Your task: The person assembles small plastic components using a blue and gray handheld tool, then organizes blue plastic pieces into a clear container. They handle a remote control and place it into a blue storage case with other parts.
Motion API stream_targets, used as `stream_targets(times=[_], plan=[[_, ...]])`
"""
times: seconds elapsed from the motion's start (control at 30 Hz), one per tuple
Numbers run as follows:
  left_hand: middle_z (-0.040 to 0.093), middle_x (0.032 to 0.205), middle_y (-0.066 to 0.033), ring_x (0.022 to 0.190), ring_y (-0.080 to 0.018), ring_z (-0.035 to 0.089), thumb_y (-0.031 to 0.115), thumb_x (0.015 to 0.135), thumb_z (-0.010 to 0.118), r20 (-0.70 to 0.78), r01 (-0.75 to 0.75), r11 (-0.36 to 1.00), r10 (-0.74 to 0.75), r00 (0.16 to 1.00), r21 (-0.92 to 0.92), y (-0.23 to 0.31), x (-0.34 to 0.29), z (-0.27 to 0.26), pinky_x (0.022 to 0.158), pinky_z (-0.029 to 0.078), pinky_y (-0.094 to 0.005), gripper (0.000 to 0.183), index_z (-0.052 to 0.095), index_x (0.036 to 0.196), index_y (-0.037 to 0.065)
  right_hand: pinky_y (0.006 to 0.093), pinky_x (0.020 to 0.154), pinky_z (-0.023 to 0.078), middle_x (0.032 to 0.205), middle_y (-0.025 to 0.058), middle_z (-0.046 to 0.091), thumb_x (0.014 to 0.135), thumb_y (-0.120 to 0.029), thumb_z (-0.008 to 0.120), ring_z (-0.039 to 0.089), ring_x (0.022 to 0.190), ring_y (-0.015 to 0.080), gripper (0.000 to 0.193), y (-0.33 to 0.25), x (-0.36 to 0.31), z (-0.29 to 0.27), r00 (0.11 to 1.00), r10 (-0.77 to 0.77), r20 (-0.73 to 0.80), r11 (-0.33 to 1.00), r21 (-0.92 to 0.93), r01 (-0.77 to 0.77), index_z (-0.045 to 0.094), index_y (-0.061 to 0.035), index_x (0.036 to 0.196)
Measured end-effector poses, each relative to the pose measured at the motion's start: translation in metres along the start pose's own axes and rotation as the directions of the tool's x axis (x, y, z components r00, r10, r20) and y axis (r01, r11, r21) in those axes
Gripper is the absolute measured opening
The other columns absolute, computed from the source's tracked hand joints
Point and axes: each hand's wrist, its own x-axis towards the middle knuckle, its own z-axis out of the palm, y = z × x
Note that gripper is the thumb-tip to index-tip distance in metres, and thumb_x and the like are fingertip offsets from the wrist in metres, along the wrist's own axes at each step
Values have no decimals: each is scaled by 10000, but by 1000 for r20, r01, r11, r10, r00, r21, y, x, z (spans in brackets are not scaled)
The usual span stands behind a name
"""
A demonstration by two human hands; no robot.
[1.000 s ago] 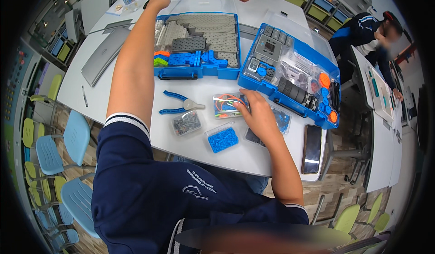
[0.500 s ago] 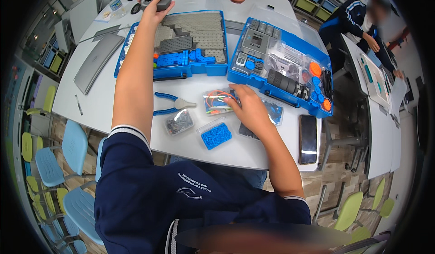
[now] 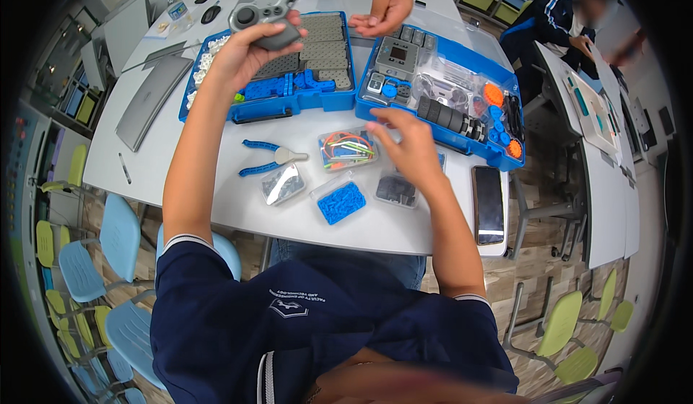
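My left hand (image 3: 245, 54) is raised over the left blue case, its fingers and thumb around one grip of a grey game controller (image 3: 261, 3). My right hand (image 3: 406, 144) hovers over the small clear boxes, thumb and fingers apart, with nothing in it. Just beside its thumb lies a clear box of orange, green and white bands and sticks (image 3: 348, 150). Below that hand is a clear box of dark parts (image 3: 396, 189), and another box behind it is mostly covered. Another person's hand (image 3: 390, 3) reaches in from the far side, palm partly turned up.
An open blue case of grey plates (image 3: 333, 50) and one with wheels and electronics (image 3: 451, 112) stand behind. Nearer are blue-handled pliers (image 3: 263, 157), a box of blue pins (image 3: 341, 203), a box of grey parts (image 3: 283, 183) and a phone (image 3: 489, 205). A laptop (image 3: 154, 101) lies left.
The controller has come away from the other person's hand and nearer to me, now in my left hand alone. My right hand has lifted off the box of bands.
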Motion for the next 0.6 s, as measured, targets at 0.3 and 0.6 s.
stream_targets(times=[0.3, 0.6], plan=[[728, 1125, -158, 1028, -247, 706, 92, 789, 741, 312, 29, 996, -55, 948, 87, 30, -70, 66, 746, 599, -367, 486, 628, 1248, -21, 246, 701, 525, 953, 114, 749, 975, -156, 669, 680, 789, 120, 254, -19, 10, -71, 959, 186, 213, 766, 580, -278, 695, 54, 1115], [723, 1100, -182, 985, -256, 713, 155, 824, 706, 316, -142, 983, 99, 944, 116, 44, -101, 50, 704, 597, -356, 402, 669, 1176, -37, 235, 677, 492, 911, 68, 749, 924, -119, 718, 651, 751, 90, 214, -19, -48, -100, 924, 315, 217, 860, 346, -374, 721, 18, 1089]])
